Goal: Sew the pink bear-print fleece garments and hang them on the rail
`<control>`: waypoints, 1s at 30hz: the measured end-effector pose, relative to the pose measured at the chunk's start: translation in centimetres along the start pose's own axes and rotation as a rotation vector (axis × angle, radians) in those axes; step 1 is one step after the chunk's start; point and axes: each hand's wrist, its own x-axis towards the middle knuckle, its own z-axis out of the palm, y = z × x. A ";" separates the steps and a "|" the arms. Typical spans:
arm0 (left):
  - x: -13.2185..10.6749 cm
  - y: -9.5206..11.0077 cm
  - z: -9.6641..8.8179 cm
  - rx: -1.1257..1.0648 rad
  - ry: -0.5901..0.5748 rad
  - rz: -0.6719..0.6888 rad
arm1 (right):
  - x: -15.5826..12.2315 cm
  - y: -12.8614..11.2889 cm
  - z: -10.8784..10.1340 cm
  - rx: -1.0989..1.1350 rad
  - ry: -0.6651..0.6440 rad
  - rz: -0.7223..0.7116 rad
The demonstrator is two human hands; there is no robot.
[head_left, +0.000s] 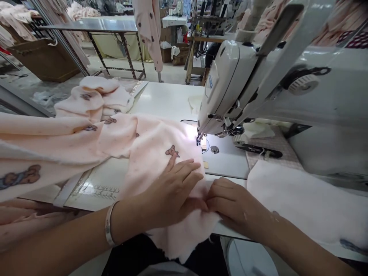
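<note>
A pale pink fabric (152,165) with small printed bears lies across the sewing machine bed, its right edge running up to the lit presser foot (198,139). On top of it my left hand (178,188) rests flat, fingers stretched toward the needle area and thumb reaching over to my right hand. My right hand (227,201) is closed in a pinch on the fabric's right edge, close to the table's front. Below both hands the fabric's lower end hangs over my lap. The sewing machine (230,80) stands just beyond, its needle hard to make out in the glare.
More bear-print cloth (94,96) is bunched at the left of the table. Another pale pink piece (304,199) lies right of my right hand. A ruler scale (103,190) marks the table's front left. Behind stand a metal-topped table (106,25) and a brown bin (43,59).
</note>
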 end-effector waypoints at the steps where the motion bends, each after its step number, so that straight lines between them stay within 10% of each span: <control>1: -0.2 0.7 0.0 -0.022 0.010 0.002 | 0.1 0.1 0.1 0.005 -0.002 0.008; 8: -1.9 4.3 2.4 -0.061 0.078 -0.073 | -0.4 -0.2 0.2 -0.010 -0.018 0.025; 30: -1.9 3.1 1.1 0.193 -0.057 0.013 | -3.9 -3.0 -1.2 -0.321 -0.067 -0.103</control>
